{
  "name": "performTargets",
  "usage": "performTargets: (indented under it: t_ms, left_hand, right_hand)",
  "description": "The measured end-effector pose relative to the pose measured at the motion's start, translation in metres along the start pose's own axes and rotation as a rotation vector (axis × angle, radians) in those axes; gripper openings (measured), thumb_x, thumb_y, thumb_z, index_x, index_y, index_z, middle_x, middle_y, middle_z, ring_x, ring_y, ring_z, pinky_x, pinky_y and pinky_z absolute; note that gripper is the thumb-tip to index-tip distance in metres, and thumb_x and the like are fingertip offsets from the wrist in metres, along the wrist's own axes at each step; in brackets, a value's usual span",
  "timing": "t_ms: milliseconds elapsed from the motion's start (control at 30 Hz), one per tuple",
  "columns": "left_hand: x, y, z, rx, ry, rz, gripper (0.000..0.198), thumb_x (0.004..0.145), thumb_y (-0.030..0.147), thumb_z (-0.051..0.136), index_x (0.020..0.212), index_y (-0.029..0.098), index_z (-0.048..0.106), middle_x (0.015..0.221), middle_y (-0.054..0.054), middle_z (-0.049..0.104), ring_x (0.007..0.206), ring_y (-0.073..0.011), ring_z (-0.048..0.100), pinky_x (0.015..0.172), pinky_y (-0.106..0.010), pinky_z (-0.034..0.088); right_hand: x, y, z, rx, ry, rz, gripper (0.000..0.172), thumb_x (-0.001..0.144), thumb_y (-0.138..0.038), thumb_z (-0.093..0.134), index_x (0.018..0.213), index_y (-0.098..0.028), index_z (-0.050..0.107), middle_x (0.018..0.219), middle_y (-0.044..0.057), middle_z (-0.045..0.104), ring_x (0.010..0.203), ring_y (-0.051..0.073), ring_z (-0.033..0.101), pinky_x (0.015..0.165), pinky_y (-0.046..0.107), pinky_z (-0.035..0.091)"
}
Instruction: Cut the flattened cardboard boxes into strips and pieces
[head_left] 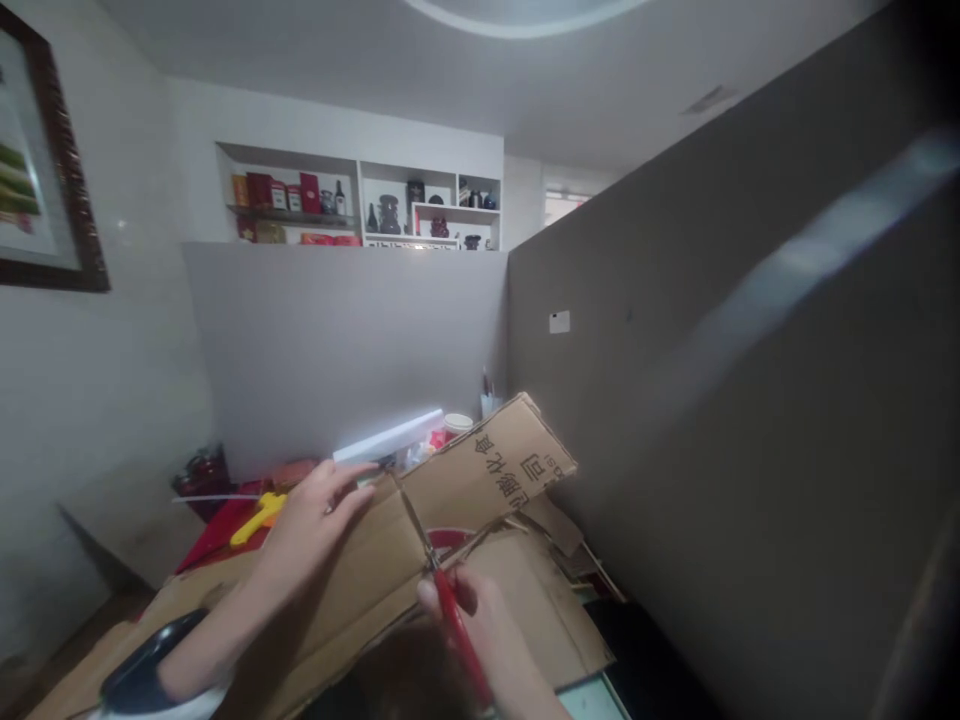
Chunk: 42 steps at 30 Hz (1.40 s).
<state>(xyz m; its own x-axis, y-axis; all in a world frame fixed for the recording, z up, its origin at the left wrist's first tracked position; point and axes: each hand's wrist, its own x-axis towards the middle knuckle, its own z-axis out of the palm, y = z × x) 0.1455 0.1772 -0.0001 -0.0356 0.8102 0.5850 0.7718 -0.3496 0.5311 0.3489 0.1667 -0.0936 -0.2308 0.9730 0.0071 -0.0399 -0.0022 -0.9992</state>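
Observation:
A large piece of brown cardboard (330, 610) lies across the space in front of me. Its right-hand flap (480, 465), printed with dark characters, slants up to the right. My left hand (319, 505) grips the cardboard near its far edge, thumb and fingers close together. Red-handled scissors (454, 620) are in my right hand (476, 605), which is closed around the handles. Their metal blades point away from me along the line between the plain cardboard and the printed flap. Part of the handles is hidden by my fingers.
A yellow plastic object (259, 518) lies on red material at the left. Behind the cardboard are a white strip (390, 436) and a white cup (457, 424). More cardboard (532, 590) is at the right. Grey partitions (352, 350) stand behind and right.

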Motion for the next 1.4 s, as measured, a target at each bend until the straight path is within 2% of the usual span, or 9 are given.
performTargets:
  t_ms: [167, 233, 333, 400, 567, 700, 867, 1033, 1400]
  left_hand:
    - [-0.025, 0.014, 0.004, -0.017, 0.334, 0.018, 0.031, 0.090, 0.045, 0.053, 0.102, 0.022, 0.070, 0.105, -0.006, 0.065, 0.104, -0.0259, 0.059, 0.095, -0.037, 0.041]
    - [-0.051, 0.022, 0.018, -0.129, 0.433, -0.080, 0.024, 0.089, 0.046, 0.057, 0.090, 0.024, 0.068, 0.096, -0.002, 0.067, 0.095, -0.0218, 0.061, 0.086, -0.029, 0.044]
    - [-0.080, 0.029, 0.048, -0.546, 0.185, -0.416, 0.039, 0.079, 0.059, 0.067, 0.076, 0.020, 0.068, 0.062, 0.001, 0.059, 0.056, -0.0150, 0.054, 0.049, -0.022, 0.040]
    - [-0.083, 0.031, 0.066, -0.859, 0.078, -0.559, 0.043, 0.072, 0.060, 0.075, 0.071, 0.017, 0.069, 0.060, 0.000, 0.060, 0.055, -0.0141, 0.057, 0.049, -0.020, 0.044]
    - [-0.047, 0.027, 0.086, -1.449, 0.154, -0.829, 0.028, 0.076, 0.039, 0.078, 0.076, 0.012, 0.072, 0.074, -0.010, 0.072, 0.062, -0.0201, 0.066, 0.050, -0.026, 0.052]
    - [-0.019, 0.024, 0.090, -1.436, 0.369, -0.856, 0.013, 0.081, 0.022, 0.073, 0.087, 0.011, 0.075, 0.085, -0.010, 0.077, 0.079, -0.0218, 0.073, 0.062, -0.026, 0.059]
    - [-0.016, 0.014, 0.104, -1.325, 0.567, -0.820, 0.022, 0.071, 0.013, 0.081, 0.092, 0.016, 0.076, 0.099, 0.000, 0.079, 0.113, -0.0176, 0.067, 0.096, -0.020, 0.052]
    - [-0.025, -0.005, 0.122, -1.214, 0.539, -0.866, 0.025, 0.064, 0.020, 0.087, 0.087, 0.015, 0.079, 0.102, -0.004, 0.080, 0.121, -0.0273, 0.064, 0.113, -0.036, 0.041]
    - [-0.038, -0.015, 0.144, -1.257, 0.461, -0.926, 0.021, 0.074, 0.023, 0.081, 0.094, 0.023, 0.075, 0.113, -0.001, 0.077, 0.133, -0.0222, 0.054, 0.117, -0.037, 0.037]
  right_hand:
    - [0.018, -0.003, 0.013, 0.098, 0.005, -0.034, 0.056, 0.067, -0.077, 0.062, 0.069, -0.023, 0.047, 0.049, -0.008, 0.039, 0.040, 0.009, 0.036, 0.038, 0.023, 0.027]
    - [0.025, -0.003, 0.018, 0.126, 0.030, -0.067, 0.059, 0.067, -0.082, 0.058, 0.069, -0.024, 0.046, 0.050, -0.008, 0.039, 0.041, 0.010, 0.038, 0.038, 0.023, 0.028]
    - [0.035, -0.002, 0.024, 0.146, 0.038, -0.125, 0.060, 0.072, -0.084, 0.051, 0.071, -0.023, 0.049, 0.049, -0.006, 0.041, 0.043, 0.012, 0.042, 0.039, 0.023, 0.030]
    - [0.041, 0.001, 0.027, 0.130, 0.056, -0.210, 0.057, 0.078, -0.079, 0.051, 0.073, -0.022, 0.053, 0.051, -0.004, 0.047, 0.046, 0.014, 0.047, 0.040, 0.024, 0.033]
    - [0.050, 0.011, 0.030, 0.026, 0.074, -0.376, 0.049, 0.087, -0.067, 0.054, 0.075, -0.019, 0.059, 0.057, -0.001, 0.057, 0.051, 0.014, 0.052, 0.045, 0.023, 0.035]
    - [0.053, 0.020, 0.032, 0.050, 0.037, -0.315, 0.050, 0.089, -0.067, 0.051, 0.076, -0.020, 0.060, 0.050, -0.004, 0.051, 0.044, 0.013, 0.047, 0.042, 0.023, 0.033]
    - [0.053, 0.039, 0.028, 0.036, 0.189, -0.342, 0.054, 0.086, -0.071, 0.052, 0.078, -0.019, 0.065, 0.064, 0.001, 0.062, 0.059, 0.017, 0.056, 0.051, 0.024, 0.040]
    - [0.063, 0.059, 0.021, -0.114, 0.261, -0.325, 0.060, 0.087, -0.075, 0.045, 0.074, -0.020, 0.066, 0.058, 0.001, 0.061, 0.054, 0.017, 0.055, 0.047, 0.025, 0.038]
    - [0.070, 0.071, 0.016, -0.337, 0.300, -0.209, 0.057, 0.092, -0.068, 0.041, 0.069, -0.022, 0.066, 0.066, 0.009, 0.068, 0.061, 0.022, 0.059, 0.060, 0.031, 0.039]
